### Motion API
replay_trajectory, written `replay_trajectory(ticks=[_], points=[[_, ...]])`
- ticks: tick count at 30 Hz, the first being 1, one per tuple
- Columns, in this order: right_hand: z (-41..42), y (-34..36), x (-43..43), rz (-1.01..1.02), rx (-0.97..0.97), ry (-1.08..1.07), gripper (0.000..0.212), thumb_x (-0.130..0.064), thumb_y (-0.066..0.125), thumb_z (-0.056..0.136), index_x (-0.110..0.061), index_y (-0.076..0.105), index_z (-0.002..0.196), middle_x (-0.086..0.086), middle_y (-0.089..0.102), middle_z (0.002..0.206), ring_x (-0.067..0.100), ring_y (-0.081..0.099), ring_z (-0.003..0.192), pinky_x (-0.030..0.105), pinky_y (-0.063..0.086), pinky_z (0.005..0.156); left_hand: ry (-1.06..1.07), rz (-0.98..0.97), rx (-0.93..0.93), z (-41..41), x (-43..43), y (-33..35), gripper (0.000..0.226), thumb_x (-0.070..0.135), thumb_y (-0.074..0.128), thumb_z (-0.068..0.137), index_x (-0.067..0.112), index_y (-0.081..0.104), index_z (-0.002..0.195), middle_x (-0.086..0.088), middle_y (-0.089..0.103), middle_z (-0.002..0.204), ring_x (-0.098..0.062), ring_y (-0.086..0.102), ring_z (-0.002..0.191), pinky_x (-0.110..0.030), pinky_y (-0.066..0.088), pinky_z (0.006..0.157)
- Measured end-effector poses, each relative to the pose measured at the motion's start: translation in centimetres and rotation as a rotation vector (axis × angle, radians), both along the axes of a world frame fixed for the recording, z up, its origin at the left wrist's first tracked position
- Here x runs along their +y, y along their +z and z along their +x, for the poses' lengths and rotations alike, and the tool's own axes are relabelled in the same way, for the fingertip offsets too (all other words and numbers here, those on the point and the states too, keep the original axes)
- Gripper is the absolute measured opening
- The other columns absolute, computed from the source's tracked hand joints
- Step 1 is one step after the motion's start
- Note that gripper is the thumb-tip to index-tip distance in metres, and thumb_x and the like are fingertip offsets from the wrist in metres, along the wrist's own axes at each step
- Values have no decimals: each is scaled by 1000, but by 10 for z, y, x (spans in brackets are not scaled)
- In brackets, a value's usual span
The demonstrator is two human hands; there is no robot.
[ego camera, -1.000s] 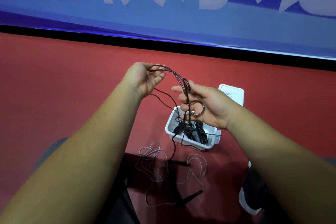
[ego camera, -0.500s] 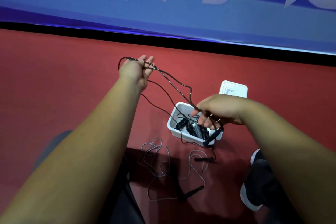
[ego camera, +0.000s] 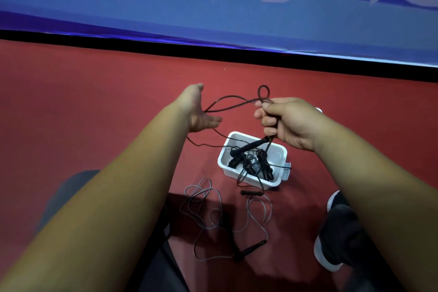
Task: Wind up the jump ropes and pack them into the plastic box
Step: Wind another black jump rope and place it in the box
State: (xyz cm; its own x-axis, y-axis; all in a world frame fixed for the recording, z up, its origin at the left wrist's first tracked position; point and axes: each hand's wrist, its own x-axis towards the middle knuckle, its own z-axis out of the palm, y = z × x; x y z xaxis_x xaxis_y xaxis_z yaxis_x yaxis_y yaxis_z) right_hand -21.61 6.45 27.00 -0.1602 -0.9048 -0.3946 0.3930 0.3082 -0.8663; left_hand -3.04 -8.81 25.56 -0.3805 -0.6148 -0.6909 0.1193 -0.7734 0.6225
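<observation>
Stretching across the far side of the scene, a blue banner [ego camera: 213, 14] hangs above the red floor [ego camera: 94, 102] where everything lies. 2 bare forearms reach out from the near edge. Near the middle sits the white plastic box [ego camera: 282, 154], open, with several wound ropes [ego camera: 254, 165] already inside; a dark shoe [ego camera: 339, 232] rests at the near right.

A loose grey rope [ego camera: 208, 218] sprawls on the floor just near of the box, not yet wound, with 1 black handle [ego camera: 252, 193] beside the box's near wall.

The right hand [ego camera: 288, 123] is clenched around the dark rope [ego camera: 232, 102] being wound, a small loop poking out above the fist and a black handle [ego camera: 248, 147] dangling below it into the box. The left hand [ego camera: 199, 111] is released, palm up and fingers spread, with 2 strands lying across it. The rope's long axis runs left to right between the hands, sagging toward the box.

My read: the bundle hangs almost directly over the box, so the right hand, nearer, only needs to gather the slack and lower it.
</observation>
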Motion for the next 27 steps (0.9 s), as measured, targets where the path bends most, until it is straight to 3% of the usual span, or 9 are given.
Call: replay_trajectory(ticks=[3, 7, 11, 14, 17, 19, 22, 25, 27], points=[[2, 8, -1, -22, -102, -23, 13, -2, 45, 110, 0, 56, 117, 14, 70, 79, 11, 44, 56, 25, 35, 51, -184, -8, -93, -7, 12, 1, 83, 56, 38, 105, 24, -11, 165, -35, 7, 167, -59, 51, 131, -64, 37, 116], [3, 9, -8, -43, -211, -100, 9, -6, 43, 111, -9, 51, 109, 10, 66, 76, 11, 48, 54, 26, 40, 52, -413, -92, -224, -16, 28, -6, 80, 62, 32, 104, 20, 2, 166, -35, 34, 158, -53, 67, 113, -59, 50, 105], [-1, 10, -17, -37, -394, -222, 21, -9, 37, 112, -13, 49, 95, 4, 61, 74, 8, 44, 50, 25, 40, 50, -559, -227, -172, -28, 49, -12, 58, 37, 31, 99, 7, 39, 148, -16, 65, 135, -33, 71, 107, -43, 47, 102], [-9, 8, -20, -38, -534, -367, 22, -5, 34, 110, -12, 45, 93, 6, 58, 76, 9, 39, 49, 27, 40, 55, -672, -289, 17, -33, 69, -10, 48, 11, 40, 88, 0, 49, 133, -19, 67, 124, -32, 61, 117, -40, 44, 106], [-15, 6, -20, -6, -642, -520, 18, -3, 34, 110, -9, 44, 97, 9, 59, 79, 10, 40, 50, 32, 46, 60, -935, -621, -19, -34, 78, -23, 46, 6, 59, 92, 6, 57, 138, -11, 69, 121, -26, 64, 114, -39, 45, 107], [-18, 3, -18, 12, -617, -567, 19, -5, 34, 111, -7, 46, 97, 12, 61, 81, 13, 47, 55, 39, 54, 66, -949, -715, -83, -33, 81, -30, 32, 7, 60, 103, 8, 63, 135, -10, 72, 114, -20, 65, 102, -36, 48, 99], [-25, -2, -15, 69, -437, -527, 23, -20, 44, 114, -6, 50, 96, 17, 72, 83, 23, 66, 76, 46, 60, 78, -879, -670, -76, -35, 85, -28, 25, 9, 56, 107, 9, 67, 129, -10, 76, 113, -23, 61, 91, -37, 52, 89], [-32, -7, -11, 230, -99, -295, 63, -62, 46, 107, -2, 62, 117, 21, 72, 118, 31, 69, 109, 42, 57, 91, -814, -596, -50, -38, 84, -23, 23, 13, 57, 107, 10, 68, 127, -5, 76, 112, -17, 65, 80, -33, 59, 81], [-32, -10, -10, 288, -22, -186, 87, -76, 36, 102, 2, 58, 134, 24, 67, 127, 34, 68, 115, 41, 57, 86, -766, -563, -39, -39, 82, -21, 25, 14, 58, 106, 4, 66, 128, -11, 76, 117, -15, 68, 78, -31, 62, 75]])
